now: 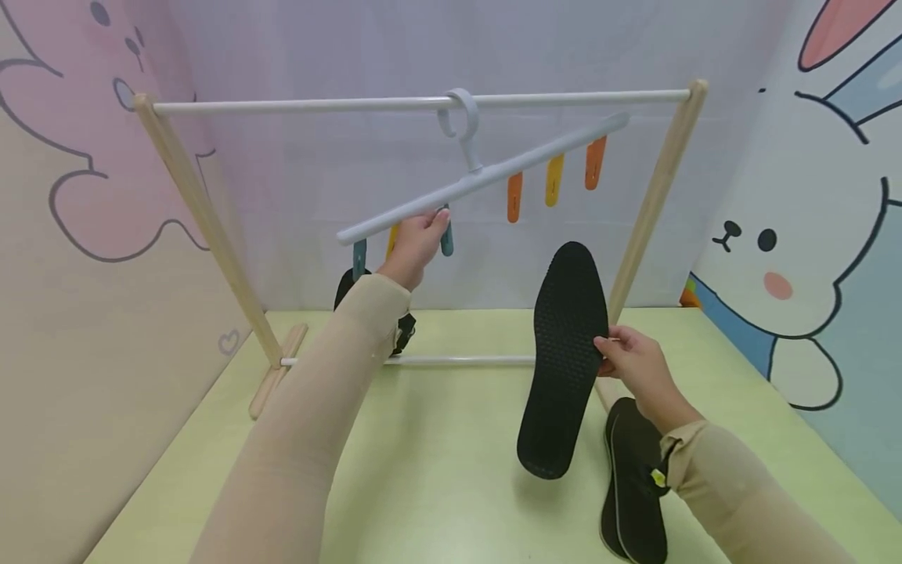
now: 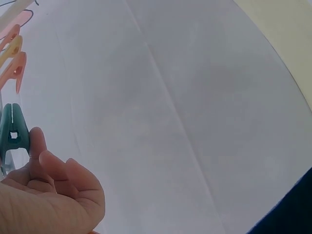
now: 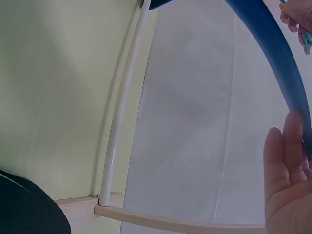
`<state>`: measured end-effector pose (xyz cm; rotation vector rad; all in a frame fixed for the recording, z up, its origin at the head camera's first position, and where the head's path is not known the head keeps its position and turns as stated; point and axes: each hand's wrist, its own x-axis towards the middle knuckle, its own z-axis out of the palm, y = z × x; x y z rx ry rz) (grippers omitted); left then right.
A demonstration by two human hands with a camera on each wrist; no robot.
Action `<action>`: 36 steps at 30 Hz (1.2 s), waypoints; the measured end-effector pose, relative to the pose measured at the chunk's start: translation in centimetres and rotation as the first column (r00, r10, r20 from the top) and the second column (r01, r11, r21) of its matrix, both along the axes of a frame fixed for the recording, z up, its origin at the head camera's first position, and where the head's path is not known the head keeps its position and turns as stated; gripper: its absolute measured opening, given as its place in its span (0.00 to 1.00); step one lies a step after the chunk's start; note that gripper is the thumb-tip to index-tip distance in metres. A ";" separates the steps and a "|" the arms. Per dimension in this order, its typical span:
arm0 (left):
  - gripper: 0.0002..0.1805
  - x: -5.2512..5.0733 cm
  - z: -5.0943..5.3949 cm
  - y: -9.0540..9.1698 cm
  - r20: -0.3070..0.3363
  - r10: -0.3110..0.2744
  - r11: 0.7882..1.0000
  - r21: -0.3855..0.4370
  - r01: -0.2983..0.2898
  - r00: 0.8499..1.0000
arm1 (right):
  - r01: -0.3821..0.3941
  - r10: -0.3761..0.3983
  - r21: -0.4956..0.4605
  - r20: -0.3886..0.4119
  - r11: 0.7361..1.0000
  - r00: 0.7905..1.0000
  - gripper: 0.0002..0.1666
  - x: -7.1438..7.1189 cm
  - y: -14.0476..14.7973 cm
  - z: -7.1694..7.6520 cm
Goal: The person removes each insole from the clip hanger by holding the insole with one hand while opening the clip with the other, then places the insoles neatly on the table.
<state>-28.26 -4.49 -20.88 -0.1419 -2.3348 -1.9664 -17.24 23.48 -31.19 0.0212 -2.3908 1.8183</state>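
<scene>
My left hand [image 1: 417,249] pinches a teal clip [image 1: 447,235] under the tilted white hanger [image 1: 486,177]; the left wrist view shows the teal clip [image 2: 14,127] between thumb and fingers. The hanger's left end is lower, and a teal clip [image 1: 359,258] there has a black item [image 1: 344,288] below it, partly behind my left arm. In my right hand [image 1: 643,371] a black insole [image 1: 569,352] is pinched by its right edge, upright above the table. The right wrist view shows the insole [image 3: 280,58] edge-on at the fingers.
Two orange clips [image 1: 515,197] and a yellow clip [image 1: 554,180] hang on the hanger's right half. The hanger hooks over the rack's white top rod [image 1: 296,105]. Wooden posts [image 1: 655,204] stand at both sides. Black insoles [image 1: 634,486] lie on the table [image 1: 437,486] near my right forearm.
</scene>
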 end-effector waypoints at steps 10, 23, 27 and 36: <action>0.16 0.0 -0.2 0.0 -0.007 -0.011 1.000 0.013 0.011 1.000 | 0.001 0.000 -0.018 0.018 1.000 1.000 0.16 0.5 0.7 -0.7; 0.18 -0.4 -0.2 -0.1 0.010 -0.015 1.000 0.007 0.015 1.000 | 0.009 -0.006 -0.038 0.091 0.999 0.996 0.13 1.0 2.4 -1.9; 0.22 -0.4 -0.1 -0.1 0.020 -0.012 1.000 -0.005 0.012 1.000 | 0.009 -0.004 -0.046 0.115 0.999 0.993 0.10 1.3 3.0 -1.8; 0.20 -0.6 -0.1 0.0 0.025 -0.009 1.000 0.002 0.009 1.000 | 0.016 -0.011 -0.040 0.137 0.999 0.991 0.14 1.5 3.5 -2.2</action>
